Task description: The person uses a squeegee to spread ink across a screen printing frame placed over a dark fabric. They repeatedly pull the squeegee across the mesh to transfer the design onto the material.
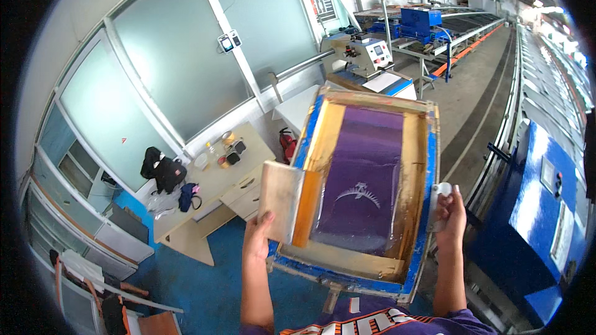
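In front of me a wooden-sided screen printing frame (pixel 433 155), edged with blue tape, is held tilted. Its purple mesh (pixel 360 155) carries a pale crest-like design. My left hand (pixel 255 239) grips a squeegee (pixel 281 201) with a pale wooden handle and an orange blade, which overlaps the frame's left side. The left thumb lies on the handle; the other fingers are hidden, and I cannot tell whether they also grip the frame. At the frame's right side my right hand (pixel 452 216) is closed, by a whitish rounded piece (pixel 442 188) at the edge.
A beige table (pixel 254 142) with small containers (pixel 233 152) and a black bag (pixel 163 169) stands at left. A red fire extinguisher (pixel 287 144) is beside it. Farther off are a control machine (pixel 375 54) and blue press (pixel 422 22). A large blue machine (pixel 528 205) stands close on my right.
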A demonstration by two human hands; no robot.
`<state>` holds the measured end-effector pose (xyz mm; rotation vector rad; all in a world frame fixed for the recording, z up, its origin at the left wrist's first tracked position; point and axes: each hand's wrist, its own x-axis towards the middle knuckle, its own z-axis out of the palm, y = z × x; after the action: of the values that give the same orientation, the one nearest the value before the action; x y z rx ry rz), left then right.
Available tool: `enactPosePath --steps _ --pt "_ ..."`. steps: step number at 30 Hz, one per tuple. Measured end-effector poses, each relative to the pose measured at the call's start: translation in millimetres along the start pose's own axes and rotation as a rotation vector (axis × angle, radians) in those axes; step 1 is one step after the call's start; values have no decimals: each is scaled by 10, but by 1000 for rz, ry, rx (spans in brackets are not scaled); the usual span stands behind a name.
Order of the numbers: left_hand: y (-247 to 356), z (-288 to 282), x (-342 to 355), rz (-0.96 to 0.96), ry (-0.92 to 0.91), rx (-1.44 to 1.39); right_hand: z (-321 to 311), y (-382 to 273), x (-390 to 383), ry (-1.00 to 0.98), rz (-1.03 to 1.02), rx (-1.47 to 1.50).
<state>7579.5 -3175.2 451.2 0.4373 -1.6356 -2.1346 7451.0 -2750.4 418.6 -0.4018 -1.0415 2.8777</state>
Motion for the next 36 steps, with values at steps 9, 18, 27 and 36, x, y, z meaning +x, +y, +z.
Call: enactPosePath --steps 9,18,27,36 --pt "-434 1678 2221 -45 -294 101 -169 -394 1597 92 -265 143" --pt "-1051 2910 3618 -239 -418 111 -236 -621 2737 293 -432 39" --pt "-1688 4175 5157 -219 -501 49 -15 -863 4217 280 -457 86" --pt "-2183 5921 6371 -370 -784 40 -66 -1175 4993 555 -647 102"
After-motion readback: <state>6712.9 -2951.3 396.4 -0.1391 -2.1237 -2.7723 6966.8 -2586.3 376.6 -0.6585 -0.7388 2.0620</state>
